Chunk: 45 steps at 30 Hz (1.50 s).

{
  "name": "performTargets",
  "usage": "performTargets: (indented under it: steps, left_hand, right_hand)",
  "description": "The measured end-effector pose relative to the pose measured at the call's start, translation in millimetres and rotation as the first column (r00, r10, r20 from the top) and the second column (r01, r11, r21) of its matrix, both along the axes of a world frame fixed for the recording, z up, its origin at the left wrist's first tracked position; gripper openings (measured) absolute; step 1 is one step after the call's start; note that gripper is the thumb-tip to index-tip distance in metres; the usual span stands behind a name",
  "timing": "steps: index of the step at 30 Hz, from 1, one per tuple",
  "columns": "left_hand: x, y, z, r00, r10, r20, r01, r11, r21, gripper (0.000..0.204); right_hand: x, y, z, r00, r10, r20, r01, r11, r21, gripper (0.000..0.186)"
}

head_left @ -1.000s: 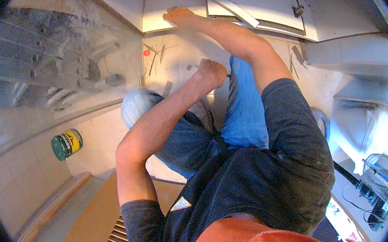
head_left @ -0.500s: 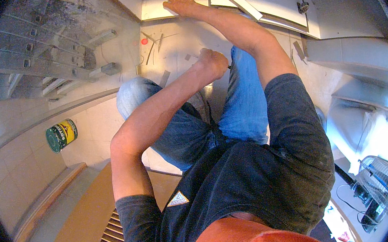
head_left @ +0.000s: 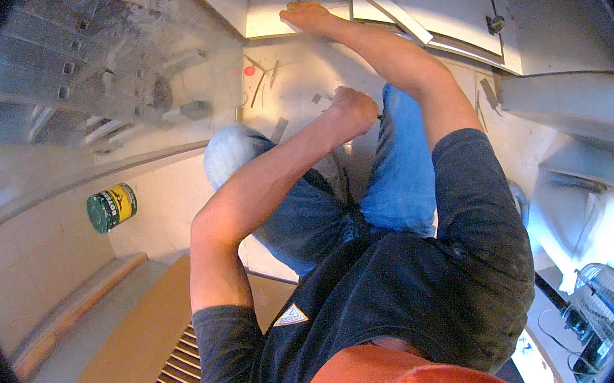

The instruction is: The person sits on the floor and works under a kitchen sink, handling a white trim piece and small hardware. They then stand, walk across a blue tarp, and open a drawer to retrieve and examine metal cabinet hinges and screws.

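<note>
Under right grip point(head_left: 306, 17): pale lit panel point(head_left: 264, 21) (contact hard to tell).

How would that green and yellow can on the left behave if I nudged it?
The can would probably roll if lying down, given its round side. Its broad, flat-looking end suggests it could stand fairly steadily. Its contents are hidden, so weight is uncertain.
</note>
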State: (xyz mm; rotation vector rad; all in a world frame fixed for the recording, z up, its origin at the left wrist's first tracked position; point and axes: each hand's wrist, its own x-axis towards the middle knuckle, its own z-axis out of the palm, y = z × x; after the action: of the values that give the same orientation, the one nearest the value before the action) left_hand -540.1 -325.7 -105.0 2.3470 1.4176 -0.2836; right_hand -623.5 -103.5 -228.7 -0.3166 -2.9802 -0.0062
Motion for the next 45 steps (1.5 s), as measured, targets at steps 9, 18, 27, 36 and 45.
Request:
performTargets:
  steps: [9, 18, 27, 36, 45]
  left_hand:
    - [1, 8, 9, 0.991, -0.081, -0.104, 0.066, 0.988, -0.141, 0.025]
    - [1, 2, 25, 0.994, -0.062, -0.095, 0.050, 0.992, -0.119, 0.024]
    - [3, 5, 28, 0.993, -0.052, -0.106, 0.035, 0.987, -0.156, 0.025]
    - [3, 7, 36, 0.991, -0.046, -0.124, 0.022, 0.983, -0.182, 0.020]
    - [5, 6, 37, 0.988, -0.052, -0.143, 0.026, 0.984, -0.175, 0.022]
  right_hand:
    - [-10, -1, -11, 0.995, -0.054, 0.085, 0.054, 0.998, 0.013, 0.029]
    - [0, -10, 15, 0.994, -0.048, 0.098, 0.051, 0.998, -0.033, 0.040]
    - [1, -9, 14, 0.996, -0.026, 0.090, 0.029, 0.999, -0.032, 0.047]
    - [-4, -7, 10, 0.986, -0.055, 0.160, 0.072, 0.992, -0.106, 0.062]
    - [-2, -11, 18, 0.980, -0.057, 0.191, 0.074, 0.994, -0.083, 0.070]
